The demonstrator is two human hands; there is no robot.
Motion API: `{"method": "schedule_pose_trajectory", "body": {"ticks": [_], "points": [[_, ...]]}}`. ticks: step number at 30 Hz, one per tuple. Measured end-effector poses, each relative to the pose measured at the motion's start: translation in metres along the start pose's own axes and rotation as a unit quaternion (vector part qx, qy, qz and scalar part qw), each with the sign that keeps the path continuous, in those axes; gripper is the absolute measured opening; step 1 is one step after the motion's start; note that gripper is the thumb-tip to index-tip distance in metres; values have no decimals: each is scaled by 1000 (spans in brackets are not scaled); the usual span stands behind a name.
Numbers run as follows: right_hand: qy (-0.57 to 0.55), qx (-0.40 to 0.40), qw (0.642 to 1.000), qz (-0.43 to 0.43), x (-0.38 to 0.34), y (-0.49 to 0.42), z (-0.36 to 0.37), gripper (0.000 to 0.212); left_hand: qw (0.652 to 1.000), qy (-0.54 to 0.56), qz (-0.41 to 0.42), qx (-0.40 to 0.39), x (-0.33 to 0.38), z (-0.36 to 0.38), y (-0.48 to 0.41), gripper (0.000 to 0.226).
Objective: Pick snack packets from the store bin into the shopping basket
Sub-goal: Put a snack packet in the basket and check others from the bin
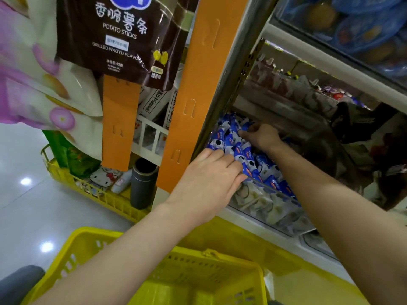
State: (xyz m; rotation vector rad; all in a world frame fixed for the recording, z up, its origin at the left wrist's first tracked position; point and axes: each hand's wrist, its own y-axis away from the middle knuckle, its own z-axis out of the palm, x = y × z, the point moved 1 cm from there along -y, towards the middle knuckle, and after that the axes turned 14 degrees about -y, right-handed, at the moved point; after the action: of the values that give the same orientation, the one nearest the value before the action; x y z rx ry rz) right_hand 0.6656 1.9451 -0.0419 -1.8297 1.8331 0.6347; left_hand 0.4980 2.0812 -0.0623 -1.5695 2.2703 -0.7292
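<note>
Shelf [248, 223] w/ clear bin [275, 205] of blue-white snack pkts [229, 137], yellow crate [110, 200] on tile floor [33, 205]

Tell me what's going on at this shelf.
A person is digging into a clear store bin of blue-and-white snack packets with both hands. The left hand lies on the packets near the front edge, fingers fairly straight. The right hand is further back, fingers curled onto a packet. The yellow shopping basket waits below, with no packets visible in it.
</note>
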Motion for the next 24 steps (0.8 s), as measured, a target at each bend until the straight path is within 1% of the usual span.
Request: {"method": "schedule_pose_trajectory", "body": {"ticks": [2,4,6,8,10,11,12,13,16,18,21,23,24], "points": [[31,-37,999,2,-1,-3,-2,30,1000,2,-1,7,0,1,-1,35],[66,-81,995,-6,-3,-3,-6,34,1000,-2,-4,11,0,2,-1,34],[74,-104,991,-30,-3,-2,-10,38,1000,-7,-3,14,1,3,0,34],[41,-75,994,-61,-3,2,-19,32,1000,-8,-2,14,1,4,0,33],[18,6,994,-108,-1,3,-35,30,1000,-9,-3,17,1,4,0,33],[16,36,992,-119,2,2,-44,31,1000,-10,-4,17,1,4,0,32],[19,45,993,-112,6,1,-50,31,1000,-10,-4,17,1,4,-1,32],[26,33,995,-86,11,0,-53,32,1000,-10,-5,16,1,4,-1,32],[55,-52,997,16,24,1,-47,36,1000,-12,-8,12,2,3,0,31],[82,-75,993,27,27,-1,-40,40,1000,-14,-8,11,2,4,0,30],[72,-63,995,24,25,-7,-33,39,1000,-15,-4,11,2,4,-1,30],[65,-59,995,42,25,-10,-30,39,1000,-15,-4,13,1,4,0,30],[58,-57,995,54,25,-12,-29,42,1000,-14,-4,13,1,5,0,30]]}}
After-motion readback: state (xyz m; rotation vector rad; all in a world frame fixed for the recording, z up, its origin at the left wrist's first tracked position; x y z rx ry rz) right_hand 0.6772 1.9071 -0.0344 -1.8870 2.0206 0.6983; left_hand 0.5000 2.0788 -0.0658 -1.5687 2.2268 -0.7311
